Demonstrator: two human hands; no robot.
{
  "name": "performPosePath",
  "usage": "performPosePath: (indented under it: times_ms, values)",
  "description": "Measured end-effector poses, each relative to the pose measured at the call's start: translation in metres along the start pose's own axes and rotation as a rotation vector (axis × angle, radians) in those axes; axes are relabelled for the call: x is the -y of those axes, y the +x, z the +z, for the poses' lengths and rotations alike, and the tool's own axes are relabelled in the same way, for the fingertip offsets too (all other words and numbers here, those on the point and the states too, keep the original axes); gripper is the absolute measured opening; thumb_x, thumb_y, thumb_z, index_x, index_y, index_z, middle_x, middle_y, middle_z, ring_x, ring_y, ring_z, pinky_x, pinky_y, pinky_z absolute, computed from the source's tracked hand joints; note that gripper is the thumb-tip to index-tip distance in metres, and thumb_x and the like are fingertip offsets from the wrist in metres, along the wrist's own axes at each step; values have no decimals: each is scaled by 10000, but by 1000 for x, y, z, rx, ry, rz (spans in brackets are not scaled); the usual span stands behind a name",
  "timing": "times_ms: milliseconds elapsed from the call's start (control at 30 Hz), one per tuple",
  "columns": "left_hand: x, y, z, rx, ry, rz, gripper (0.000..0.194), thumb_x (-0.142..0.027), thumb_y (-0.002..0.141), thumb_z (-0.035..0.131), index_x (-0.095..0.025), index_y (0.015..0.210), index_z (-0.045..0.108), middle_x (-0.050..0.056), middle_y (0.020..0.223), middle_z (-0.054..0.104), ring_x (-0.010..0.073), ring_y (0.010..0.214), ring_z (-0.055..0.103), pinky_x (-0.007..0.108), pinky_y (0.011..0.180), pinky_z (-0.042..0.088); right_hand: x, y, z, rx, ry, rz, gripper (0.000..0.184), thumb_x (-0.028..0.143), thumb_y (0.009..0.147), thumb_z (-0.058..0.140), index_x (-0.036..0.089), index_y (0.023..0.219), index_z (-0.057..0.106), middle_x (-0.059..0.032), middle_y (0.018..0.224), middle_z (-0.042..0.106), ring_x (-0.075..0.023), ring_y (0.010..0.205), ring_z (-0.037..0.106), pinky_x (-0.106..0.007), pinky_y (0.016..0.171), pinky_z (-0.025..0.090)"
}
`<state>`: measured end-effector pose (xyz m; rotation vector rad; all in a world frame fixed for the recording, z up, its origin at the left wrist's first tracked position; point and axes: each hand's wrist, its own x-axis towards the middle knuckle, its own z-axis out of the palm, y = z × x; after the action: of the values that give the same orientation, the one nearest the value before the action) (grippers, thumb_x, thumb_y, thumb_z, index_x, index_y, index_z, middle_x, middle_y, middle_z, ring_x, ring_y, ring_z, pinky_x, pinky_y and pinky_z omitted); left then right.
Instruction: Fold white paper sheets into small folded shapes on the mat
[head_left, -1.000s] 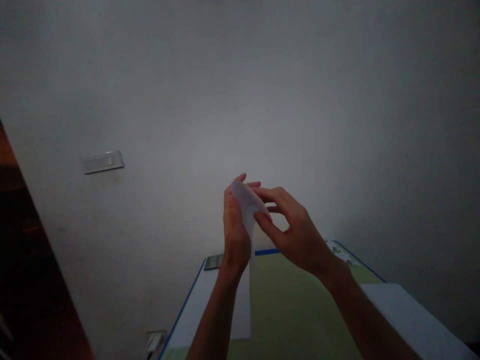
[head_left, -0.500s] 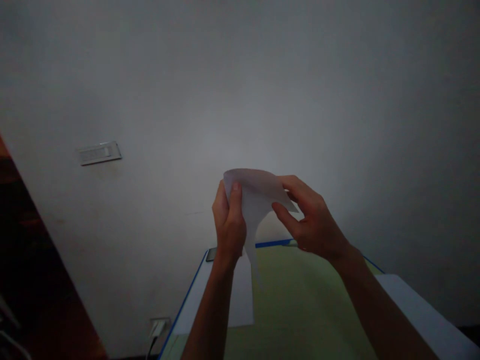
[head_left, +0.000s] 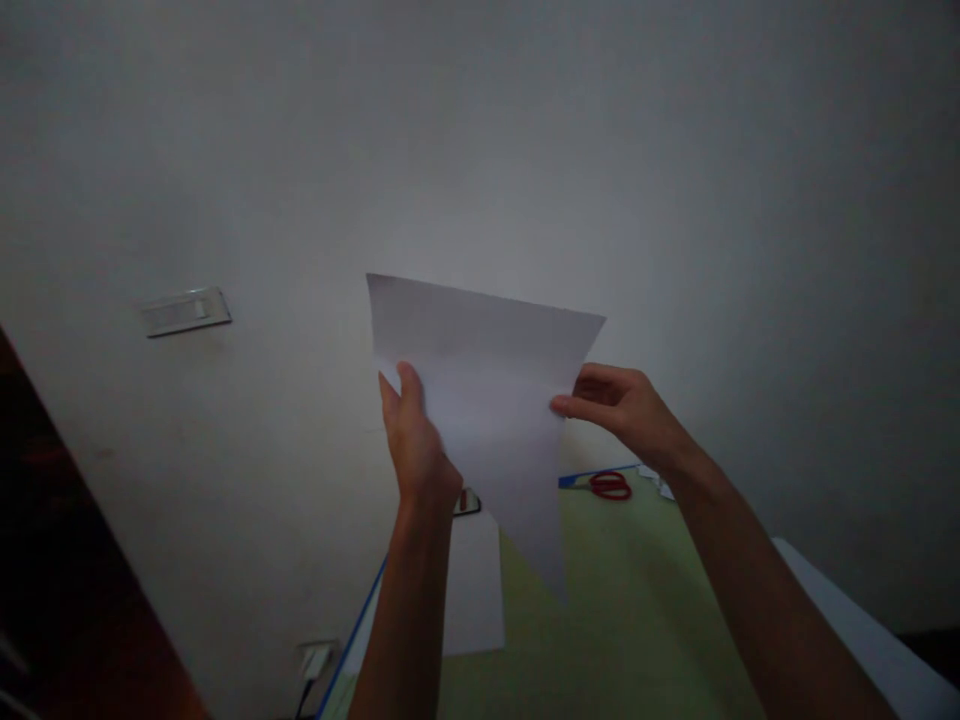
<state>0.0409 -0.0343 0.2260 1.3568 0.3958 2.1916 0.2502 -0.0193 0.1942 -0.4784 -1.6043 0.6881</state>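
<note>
A white sheet of paper (head_left: 480,370) hangs upright in front of me above the table, its top edge nearly straight and its lower part narrowing to a point. My left hand (head_left: 420,455) grips its left side, thumb on the near face and fingers mostly behind it. On the right edge, my right hand (head_left: 626,410) pinches the paper between thumb and fingers. Beneath it, another white sheet (head_left: 474,590) lies flat on the green tabletop (head_left: 615,620).
Red-handled scissors (head_left: 609,486) lie at the table's far edge, with white paper scraps (head_left: 660,482) to their right. A dark-edged flat device (head_left: 466,502) lies near my left wrist. White paper (head_left: 855,620) lies at right. Behind stands a wall with a switch plate (head_left: 186,312) and plugged socket (head_left: 316,660).
The paper was curled over between my hands; now it is opened out nearly flat. My left hand has moved left, and the scissors have come into clear view.
</note>
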Motion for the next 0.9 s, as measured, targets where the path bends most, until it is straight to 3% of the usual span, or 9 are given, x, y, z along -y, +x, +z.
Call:
performPosePath:
  times_ms: [67, 167, 267, 367, 433, 500, 633, 767, 900]
  values:
    - [4, 2, -1, 13, -42, -14, 420, -438, 953, 609, -238, 1321, 579, 99, 1404, 621, 253, 1259, 619, 408, 1078, 507, 5, 0, 3, -76, -12, -18, 227, 379, 752, 841, 205, 875, 763, -48, 884, 770, -190, 802, 700, -353, 786, 573]
    - [12, 10, -10, 59, 20, -68, 351, -420, 889, 674, -174, 1137, 635, 135, 1188, 708, 255, 1080, 698, 391, 933, 576, 7, 1, 3, -205, -10, -69, 193, 355, 758, 826, 205, 858, 759, -32, 858, 764, -172, 771, 682, -327, 742, 557]
    - [18, 21, -26, 65, 213, -81, 450, -380, 818, 754, -204, 1186, 566, 121, 1143, 695, 224, 983, 704, 355, 816, 587, 5, 3, -1, -290, -26, -113, 196, 356, 809, 776, 204, 931, 758, -39, 947, 770, -181, 846, 692, -332, 771, 554]
    - [11, 29, -41, -27, 464, 160, 692, -350, 734, 839, -261, 1322, 486, 132, 1327, 605, 234, 1095, 656, 349, 845, 573, 6, 2, -6, -305, -170, -144, 212, 366, 861, 720, 196, 982, 754, -54, 994, 763, -193, 879, 689, -334, 758, 550]
    - [-3, 29, -45, -15, 660, 336, 682, -343, 744, 838, -283, 1337, 507, 119, 1383, 579, 255, 1197, 607, 380, 918, 553, 10, 0, -8, -293, -321, -210, 203, 361, 891, 686, 202, 997, 756, -53, 1000, 753, -196, 890, 681, -338, 760, 548]
    - [-19, 24, -45, 124, 750, 408, 534, -359, 810, 789, -272, 1292, 575, 94, 1316, 638, 259, 1215, 605, 413, 975, 532, 17, -4, -10, -272, -458, -279, 191, 341, 906, 677, 217, 1025, 760, -45, 1003, 751, -195, 888, 680, -340, 768, 550]
    - [-39, 8, -34, 460, 790, 370, 418, -394, 832, 776, -245, 1206, 662, 71, 1179, 717, 248, 1094, 674, 410, 959, 549, 33, -11, -7, -227, -589, -324, 166, 318, 888, 721, 231, 1021, 771, -29, 955, 772, -193, 838, 696, -334, 762, 563]
    - [-36, -4, -22, 568, 813, 324, 428, -405, 815, 802, -240, 1191, 680, 49, 1060, 746, 216, 921, 701, 331, 825, 568, 43, -16, -2, -140, -624, -350, 108, 300, 909, 706, 225, 947, 773, -18, 914, 777, -186, 828, 706, -323, 782, 564]
    - [-32, -6, -18, 636, 863, 274, 248, -430, 846, 768, -209, 954, 734, 13, 814, 739, 171, 694, 655, 258, 620, 510, 45, -17, 0, -91, -628, -341, 114, 265, 926, 670, 217, 951, 770, -19, 937, 783, -181, 849, 711, -318, 800, 560]
